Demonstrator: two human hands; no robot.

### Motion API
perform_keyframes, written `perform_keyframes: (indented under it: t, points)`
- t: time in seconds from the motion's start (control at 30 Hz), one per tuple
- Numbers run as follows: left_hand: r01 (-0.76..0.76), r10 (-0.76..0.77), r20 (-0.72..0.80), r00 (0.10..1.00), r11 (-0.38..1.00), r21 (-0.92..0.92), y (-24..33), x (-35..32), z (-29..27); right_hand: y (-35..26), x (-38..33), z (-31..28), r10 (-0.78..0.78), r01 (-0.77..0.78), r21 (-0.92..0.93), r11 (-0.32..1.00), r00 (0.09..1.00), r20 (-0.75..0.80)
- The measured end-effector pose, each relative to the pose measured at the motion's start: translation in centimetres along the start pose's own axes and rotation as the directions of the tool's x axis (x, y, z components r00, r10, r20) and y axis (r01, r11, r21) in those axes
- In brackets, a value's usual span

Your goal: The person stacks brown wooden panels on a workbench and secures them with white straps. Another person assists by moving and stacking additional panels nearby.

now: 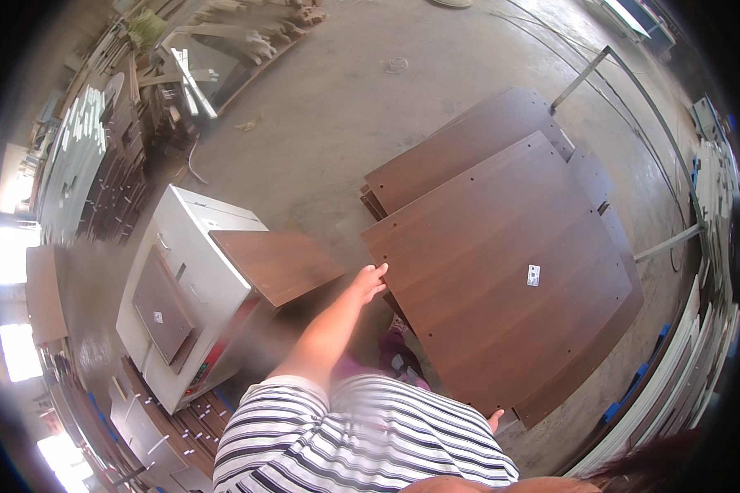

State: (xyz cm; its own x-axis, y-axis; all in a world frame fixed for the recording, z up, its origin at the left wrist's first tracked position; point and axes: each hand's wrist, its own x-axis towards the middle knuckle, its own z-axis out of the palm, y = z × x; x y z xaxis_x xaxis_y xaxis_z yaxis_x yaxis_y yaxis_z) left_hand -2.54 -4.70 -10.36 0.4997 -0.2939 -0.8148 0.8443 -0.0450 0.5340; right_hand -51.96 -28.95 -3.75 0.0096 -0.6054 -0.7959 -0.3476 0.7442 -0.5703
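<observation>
A large dark brown wood-grain panel [493, 238] with small holes along its edges and a white label fills the right of the view. My left hand [370, 282] grips its left edge, fingers closed at the rim and the arm stretched forward. At the near corner my right hand [495, 421] is mostly hidden by the panel; a thumb or finger shows pressed against the edge. Beneath and beyond lie more brown panels [469, 135], stacked and partly covered by the top one.
On the left stands a white cabinet-like machine [226, 275] with a brown board [279, 263] jutting out and a smaller panel [163, 304] leaning on it. A metal frame [580, 80] rises behind the stack. Offcuts [238, 41] pile up far left; long strips [666, 386] lie right.
</observation>
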Motion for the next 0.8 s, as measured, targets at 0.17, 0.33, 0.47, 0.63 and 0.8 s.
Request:
perform_keyframes:
  t: [0.17, 0.33, 0.47, 0.63, 0.8]
  points:
    - [0.005, 0.312, -0.319, 0.895, 0.708, 0.706, 2.2, -5.7, -7.2, 1.9, 5.9, 0.7, -0.032, 0.028, 0.133, 0.991, 0.999, 0.027]
    - [0.52, 0.363, -0.846, 0.391, 0.671, 0.529, 4.9, -14.6, -17.5, 5.4, 11.5, 2.4, -0.046, 0.047, 0.008, 0.999, 0.994, -0.099]
    - [0.031, -0.057, -0.6, 0.798, 0.998, -0.055, 0.3, -11.2, -27.5, 1.1, 7.3, 7.1, -0.133, 0.13, -0.029, 0.991, 0.984, -0.117]
    - [0.078, -0.086, -0.393, 0.915, 0.996, -0.035, 1.8, -10.2, -27.4, 0.2, 1.5, 8.0, -0.397, 0.069, -0.544, 0.837, 0.76, -0.514]
    - [0.094, -0.044, -0.197, 0.979, 0.964, 0.248, 2.8, -10.3, -25.5, 5.9, -3.0, 11.3, -0.67, 0.421, -0.569, 0.706, 0.657, -0.345]
